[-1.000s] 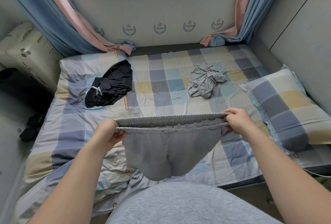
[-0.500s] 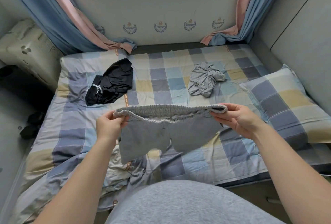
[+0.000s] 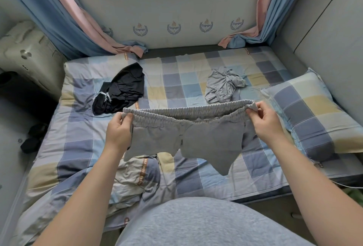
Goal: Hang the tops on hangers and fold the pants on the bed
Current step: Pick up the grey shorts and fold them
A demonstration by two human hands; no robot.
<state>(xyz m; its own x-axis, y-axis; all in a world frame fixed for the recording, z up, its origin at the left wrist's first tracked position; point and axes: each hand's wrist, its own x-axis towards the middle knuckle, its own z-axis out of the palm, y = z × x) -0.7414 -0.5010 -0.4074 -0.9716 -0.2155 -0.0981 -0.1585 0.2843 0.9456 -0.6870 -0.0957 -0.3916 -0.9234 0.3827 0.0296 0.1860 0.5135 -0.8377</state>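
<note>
I hold a pair of grey shorts [image 3: 188,137] stretched out by its elastic waistband above the checked bed [image 3: 176,88]. My left hand [image 3: 118,129] pinches the waistband's left end and my right hand [image 3: 267,122] pinches its right end. The two legs hang down toward me, just over the sheet. A crumpled black garment [image 3: 121,90] lies on the bed at the left. A crumpled light grey garment [image 3: 224,85] lies further back at the right. No hangers are in view.
A checked pillow [image 3: 318,116] lies at the bed's right side against a padded grey wall. A rumpled duvet [image 3: 127,182] bunches at the near left edge. Blue and pink curtains [image 3: 82,19] hang at both far corners. A dark object [image 3: 31,139] sits on the floor, left.
I have lifted the shorts away from my body and out over the bed, with the waistband tilted forward. The legs swung up from hanging straight down.
</note>
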